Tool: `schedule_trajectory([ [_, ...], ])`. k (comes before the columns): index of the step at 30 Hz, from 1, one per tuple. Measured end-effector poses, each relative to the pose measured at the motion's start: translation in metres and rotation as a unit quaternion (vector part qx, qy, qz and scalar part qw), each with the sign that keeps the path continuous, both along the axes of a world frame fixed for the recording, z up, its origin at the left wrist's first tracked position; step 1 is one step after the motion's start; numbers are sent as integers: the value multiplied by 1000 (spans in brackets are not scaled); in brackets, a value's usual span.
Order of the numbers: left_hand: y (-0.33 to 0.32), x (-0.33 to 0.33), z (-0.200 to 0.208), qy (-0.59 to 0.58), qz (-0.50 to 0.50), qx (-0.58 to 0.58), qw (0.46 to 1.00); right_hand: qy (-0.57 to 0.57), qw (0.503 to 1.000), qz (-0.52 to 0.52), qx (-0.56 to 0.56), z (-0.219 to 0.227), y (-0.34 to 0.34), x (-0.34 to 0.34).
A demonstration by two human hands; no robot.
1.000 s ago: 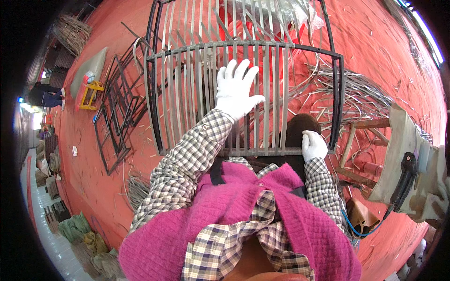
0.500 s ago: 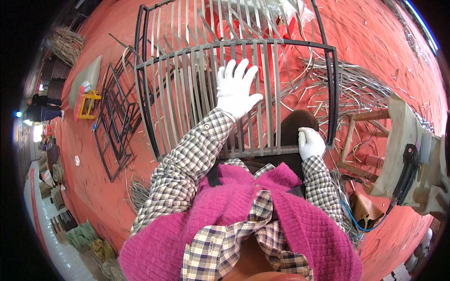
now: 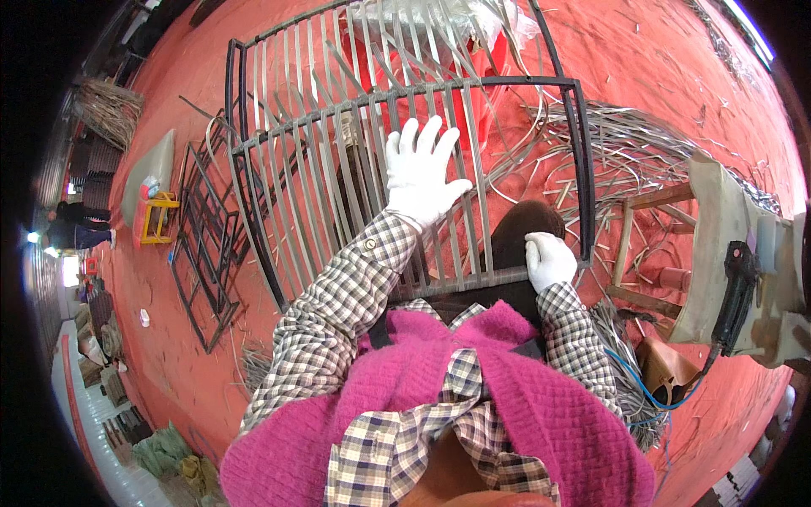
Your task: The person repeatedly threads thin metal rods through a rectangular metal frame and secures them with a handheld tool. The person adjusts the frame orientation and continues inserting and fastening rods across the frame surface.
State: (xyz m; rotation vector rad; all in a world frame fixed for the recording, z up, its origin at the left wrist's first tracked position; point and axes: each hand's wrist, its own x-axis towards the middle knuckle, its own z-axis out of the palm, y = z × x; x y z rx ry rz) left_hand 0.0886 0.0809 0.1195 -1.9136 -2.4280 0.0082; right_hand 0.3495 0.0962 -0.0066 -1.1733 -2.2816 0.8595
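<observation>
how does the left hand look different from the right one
The left hand is open and splayed; the right hand is loosely curled. The left hand is over the slatted frame, while the right hand is by its near right corner. Both wear white gloves.
</observation>
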Motion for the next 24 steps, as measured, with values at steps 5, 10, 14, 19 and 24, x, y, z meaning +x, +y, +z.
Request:
schedule_trajectory([
  [5,3,5,5,-6,1,-10,1000,6,1000,-4,3,4,0,1],
  [10,9,16,9,-44,-23,25,998,22,1000,-1,6,9,0,3],
  [14,17,19,7,-44,-22,-27,998,11,1000,3,3,12,1,3],
  [19,18,17,3,-37,-28,-36,998,-13,1000,3,-10,12,-1,5],
  [24,17,12,1,-72,-59,-17,996,-6,999,-12,-52,19,3,4],
])
